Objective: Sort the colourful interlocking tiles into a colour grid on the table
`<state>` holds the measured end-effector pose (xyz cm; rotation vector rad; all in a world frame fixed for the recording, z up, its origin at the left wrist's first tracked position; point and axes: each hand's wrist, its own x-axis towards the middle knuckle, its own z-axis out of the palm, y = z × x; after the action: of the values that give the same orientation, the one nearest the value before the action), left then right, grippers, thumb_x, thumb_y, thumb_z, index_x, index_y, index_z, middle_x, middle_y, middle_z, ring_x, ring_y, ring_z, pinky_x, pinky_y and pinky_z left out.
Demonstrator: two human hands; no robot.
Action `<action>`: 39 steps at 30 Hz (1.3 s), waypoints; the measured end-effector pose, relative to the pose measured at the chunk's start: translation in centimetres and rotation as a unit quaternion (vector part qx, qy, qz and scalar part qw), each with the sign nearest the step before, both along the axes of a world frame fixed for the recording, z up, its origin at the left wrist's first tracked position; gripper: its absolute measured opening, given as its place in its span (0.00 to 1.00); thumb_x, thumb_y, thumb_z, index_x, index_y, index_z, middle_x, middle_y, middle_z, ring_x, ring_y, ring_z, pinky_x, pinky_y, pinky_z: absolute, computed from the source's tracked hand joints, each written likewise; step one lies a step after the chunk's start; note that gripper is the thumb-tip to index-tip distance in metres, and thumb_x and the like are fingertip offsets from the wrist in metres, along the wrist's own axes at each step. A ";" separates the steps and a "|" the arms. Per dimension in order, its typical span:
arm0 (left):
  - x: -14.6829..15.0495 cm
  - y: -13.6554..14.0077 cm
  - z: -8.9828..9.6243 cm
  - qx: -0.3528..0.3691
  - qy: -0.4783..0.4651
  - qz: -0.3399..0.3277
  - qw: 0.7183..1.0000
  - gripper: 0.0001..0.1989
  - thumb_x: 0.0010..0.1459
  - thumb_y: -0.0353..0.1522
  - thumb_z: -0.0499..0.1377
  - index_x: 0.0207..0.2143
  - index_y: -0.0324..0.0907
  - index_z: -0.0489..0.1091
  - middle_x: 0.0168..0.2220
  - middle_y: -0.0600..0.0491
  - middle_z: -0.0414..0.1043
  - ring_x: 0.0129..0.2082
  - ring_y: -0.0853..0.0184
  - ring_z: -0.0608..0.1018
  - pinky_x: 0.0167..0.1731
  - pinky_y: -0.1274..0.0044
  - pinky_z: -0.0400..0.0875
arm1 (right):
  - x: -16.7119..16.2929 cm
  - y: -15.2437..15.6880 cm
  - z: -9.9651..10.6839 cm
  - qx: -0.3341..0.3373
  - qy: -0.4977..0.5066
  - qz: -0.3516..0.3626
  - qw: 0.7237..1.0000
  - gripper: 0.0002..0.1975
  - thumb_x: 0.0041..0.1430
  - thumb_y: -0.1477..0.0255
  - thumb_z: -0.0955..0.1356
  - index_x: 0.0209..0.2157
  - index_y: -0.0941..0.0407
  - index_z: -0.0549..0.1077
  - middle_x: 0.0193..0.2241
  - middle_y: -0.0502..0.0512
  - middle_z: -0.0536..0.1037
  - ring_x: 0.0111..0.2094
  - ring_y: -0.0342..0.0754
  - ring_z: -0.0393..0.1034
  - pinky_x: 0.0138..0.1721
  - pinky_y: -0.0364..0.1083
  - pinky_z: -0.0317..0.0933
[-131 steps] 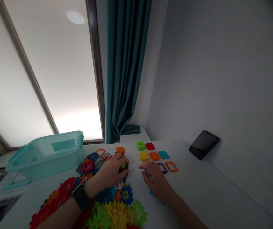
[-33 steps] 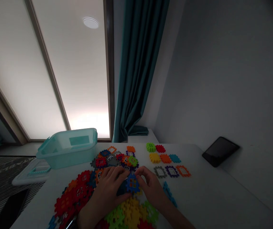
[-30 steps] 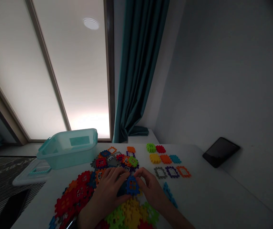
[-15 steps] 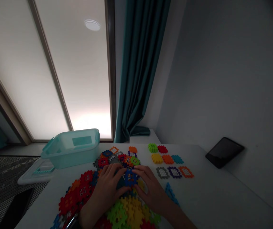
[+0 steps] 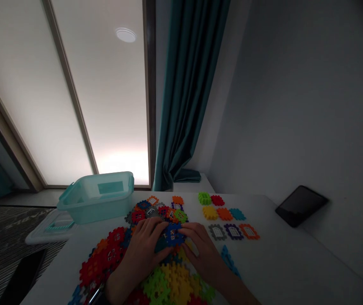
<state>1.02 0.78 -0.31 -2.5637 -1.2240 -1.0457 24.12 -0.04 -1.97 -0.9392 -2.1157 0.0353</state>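
Note:
Between my two hands is a blue interlocking building tile (image 5: 173, 235) with notched edges and a small cut-out pattern. My left hand (image 5: 143, 242) grips its left side, fingers over the top edge and thumb below. At its right side, my right hand (image 5: 203, 253) pinches the tile with fingertips and thumb. Yellow tiles (image 5: 178, 281) and bright green tiles (image 5: 156, 287) lie heaped just below the hands. Red tiles (image 5: 97, 264) spread to the left of my left wrist. Beyond my fingers lies a mixed pile with a grey window tile (image 5: 151, 212).
A teal bin (image 5: 101, 214) stands at the back left, by its lid (image 5: 41, 233). Sorted tiles lie at the right: a green stack (image 5: 204, 198), a yellow tile (image 5: 210, 212), a purple frame (image 5: 234, 231). A blue triangular piece (image 5: 228, 260) and a tablet (image 5: 302, 205) are farther right.
My right thumb and fingers have shifted slightly on the tile's right edge. My left hand has hardly moved. The whole view has slid a little.

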 end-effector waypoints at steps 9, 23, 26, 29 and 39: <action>-0.3 0.2 -0.4 -0.046 -0.051 -0.016 0.997 0.22 0.59 0.37 0.68 0.54 0.46 0.70 0.50 0.45 0.73 0.48 0.51 0.77 0.48 0.61 0.74 | 0.1 0.2 0.0 0.081 0.005 -0.017 0.997 0.09 0.70 0.74 0.64 0.49 0.52 0.71 0.48 0.59 0.79 0.51 0.55 0.74 0.52 0.55 0.70; 0.5 0.0 1.6 -0.297 -0.259 -0.109 0.913 0.13 0.67 0.37 0.55 0.29 0.43 0.66 0.40 0.49 0.69 0.42 0.60 0.74 0.44 0.70 0.68 | -0.2 0.3 -0.1 -0.201 0.233 0.015 0.951 0.10 0.70 0.63 0.65 0.34 0.52 0.70 0.43 0.58 0.74 0.46 0.52 0.73 0.46 0.49 0.70; 0.4 0.1 1.6 -0.331 -0.275 -0.131 0.893 0.17 0.67 0.40 0.55 0.26 0.43 0.63 0.39 0.50 0.69 0.40 0.61 0.73 0.44 0.71 0.67 | -0.7 0.3 0.4 -0.309 0.310 0.041 0.898 0.16 0.67 0.57 0.66 0.30 0.53 0.69 0.41 0.56 0.73 0.43 0.52 0.72 0.41 0.46 0.69; 0.4 0.3 1.4 -0.358 -0.284 -0.144 0.878 0.21 0.68 0.46 0.54 0.25 0.43 0.62 0.38 0.50 0.68 0.38 0.62 0.72 0.43 0.72 0.67 | -0.8 0.1 1.0 -0.374 0.330 0.043 0.865 0.18 0.65 0.55 0.68 0.29 0.54 0.70 0.41 0.55 0.72 0.42 0.51 0.70 0.42 0.46 0.67; 0.6 -0.2 1.5 -0.319 -0.224 -0.095 0.916 0.15 0.68 0.40 0.52 0.28 0.44 0.62 0.39 0.49 0.68 0.40 0.60 0.73 0.43 0.71 0.68 | -0.2 0.3 0.3 -0.250 0.217 0.034 0.943 0.12 0.71 0.63 0.64 0.35 0.53 0.72 0.40 0.56 0.73 0.42 0.51 0.72 0.43 0.47 0.68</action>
<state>1.59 0.63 1.15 -3.0760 -1.6838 -1.5586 23.88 0.24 -1.62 -1.0302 -1.7451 0.7776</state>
